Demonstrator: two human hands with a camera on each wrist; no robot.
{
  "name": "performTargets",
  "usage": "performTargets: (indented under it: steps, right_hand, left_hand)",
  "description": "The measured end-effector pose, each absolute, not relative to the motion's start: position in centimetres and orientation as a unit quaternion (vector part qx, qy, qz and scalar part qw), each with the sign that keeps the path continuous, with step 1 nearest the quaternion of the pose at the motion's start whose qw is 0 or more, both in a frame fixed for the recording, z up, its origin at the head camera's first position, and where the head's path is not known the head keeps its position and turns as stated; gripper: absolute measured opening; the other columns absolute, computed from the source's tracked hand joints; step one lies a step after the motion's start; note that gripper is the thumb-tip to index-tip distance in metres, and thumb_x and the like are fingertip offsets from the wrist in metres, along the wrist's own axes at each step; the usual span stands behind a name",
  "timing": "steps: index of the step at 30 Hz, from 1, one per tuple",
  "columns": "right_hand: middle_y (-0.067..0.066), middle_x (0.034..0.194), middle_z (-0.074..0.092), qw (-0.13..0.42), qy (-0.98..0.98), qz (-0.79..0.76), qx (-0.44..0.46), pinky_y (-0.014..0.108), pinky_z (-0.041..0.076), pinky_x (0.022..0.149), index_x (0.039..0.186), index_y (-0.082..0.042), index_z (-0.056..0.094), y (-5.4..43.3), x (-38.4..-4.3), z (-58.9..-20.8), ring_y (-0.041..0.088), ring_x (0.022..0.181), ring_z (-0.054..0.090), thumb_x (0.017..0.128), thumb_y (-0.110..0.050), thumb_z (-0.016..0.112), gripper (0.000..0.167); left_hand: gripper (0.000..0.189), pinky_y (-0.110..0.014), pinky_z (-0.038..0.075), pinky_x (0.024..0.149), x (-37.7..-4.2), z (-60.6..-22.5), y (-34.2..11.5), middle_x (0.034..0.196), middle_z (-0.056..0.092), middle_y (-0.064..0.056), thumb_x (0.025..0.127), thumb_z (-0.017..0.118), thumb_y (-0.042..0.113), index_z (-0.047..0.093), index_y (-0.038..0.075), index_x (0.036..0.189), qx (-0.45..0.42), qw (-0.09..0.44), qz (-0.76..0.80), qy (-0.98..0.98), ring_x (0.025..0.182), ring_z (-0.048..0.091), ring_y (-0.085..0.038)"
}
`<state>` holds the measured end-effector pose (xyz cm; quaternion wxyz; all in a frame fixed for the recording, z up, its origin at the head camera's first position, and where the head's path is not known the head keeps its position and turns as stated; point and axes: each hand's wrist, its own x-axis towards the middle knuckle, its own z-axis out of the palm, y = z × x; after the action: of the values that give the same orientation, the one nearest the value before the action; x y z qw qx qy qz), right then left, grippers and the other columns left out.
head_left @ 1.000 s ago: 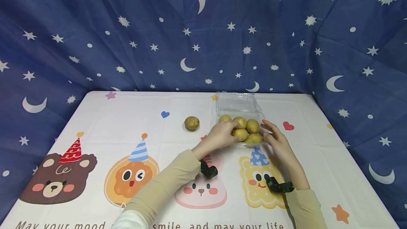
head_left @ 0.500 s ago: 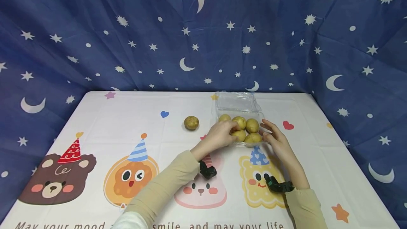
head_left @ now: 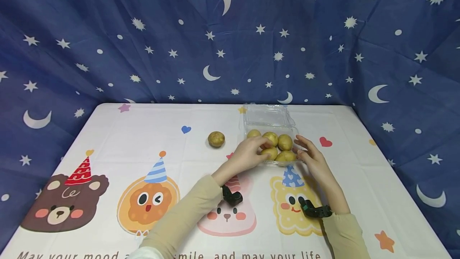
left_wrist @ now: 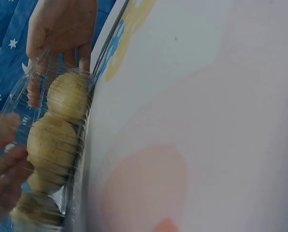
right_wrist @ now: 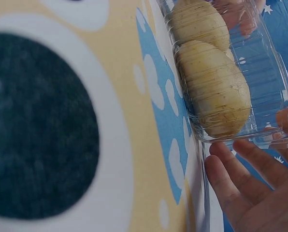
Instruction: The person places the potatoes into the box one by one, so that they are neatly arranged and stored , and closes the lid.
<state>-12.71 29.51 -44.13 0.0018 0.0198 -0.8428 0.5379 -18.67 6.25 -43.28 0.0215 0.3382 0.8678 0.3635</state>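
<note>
A clear plastic clamshell box [head_left: 267, 118] stands at the back right of the table, its lid folded back. Several potatoes [head_left: 285, 142] lie in it. My left hand [head_left: 248, 153] reaches over the box's left front, its thumb and fingers loosely bent above the front-left potato [head_left: 269, 154]. In the left wrist view, those fingers [left_wrist: 11, 174] show a gap to the potatoes [left_wrist: 52, 145]. At the box's right wall is my right hand [head_left: 312, 159]. Its fingers [right_wrist: 243, 174] are spread and nearly straight against the plastic, below a large potato [right_wrist: 214, 89].
One darker loose potato [head_left: 216, 139] lies on the table to the left of the box. A white cloth [head_left: 118, 131] printed with cartoon figures covers the table. Behind it hangs a blue curtain [head_left: 251, 63] with moons and stars.
The front-left potato has shifted slightly left in the box. My left hand's fingers have loosened from it, and the wrist has drawn back a little left. The right hand has stayed still.
</note>
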Motion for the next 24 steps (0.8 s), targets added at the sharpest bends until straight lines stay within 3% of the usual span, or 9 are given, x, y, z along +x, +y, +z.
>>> performTargets:
  steps: [9, 15, 24]
  right_hand:
    - [0.023, 0.149, 0.038, -0.011, -0.842, 0.539, 0.019, 0.009, 0.046, 0.088, 0.151, -0.009, 0.027, 29.6, -12.7, -44.1, 0.042, 0.13, 0.046, 0.102, -0.015, 0.041, 0.051]
    - [0.022, 0.149, 0.038, -0.009, -0.84, 0.542, 0.019, 0.007, 0.044, 0.087, 0.151, -0.01, 0.027, 29.5, -12.6, -44.0, 0.044, 0.13, 0.045, 0.102, -0.015, 0.041, 0.051]
    - [0.023, 0.149, 0.038, -0.01, -0.844, 0.536, 0.018, 0.006, 0.044, 0.086, 0.151, -0.008, 0.027, 29.5, -12.6, -44.1, 0.041, 0.13, 0.046, 0.102, -0.014, 0.041, 0.051]
  left_hand:
    - [0.03, -0.029, 0.048, 0.092, -18.2, -43.8, 5.4, 0.106, 0.069, 0.001, 0.088, 0.07, 0.021, 0.066, 0.014, 0.117, 0.372, -0.002, 0.413, 0.832, 0.1, 0.063, -0.013]
    - [0.03, -0.03, 0.05, 0.093, -17.8, -43.5, 5.0, 0.108, 0.069, -0.002, 0.088, 0.069, 0.02, 0.066, 0.012, 0.117, 0.361, 0.014, 0.451, 0.816, 0.102, 0.063, -0.015]
    - [0.03, -0.042, 0.051, 0.093, -17.7, -42.9, 3.7, 0.113, 0.067, -0.014, 0.089, 0.066, 0.011, 0.064, 0.004, 0.118, 0.326, 0.039, 0.52, 0.788, 0.105, 0.063, -0.028]
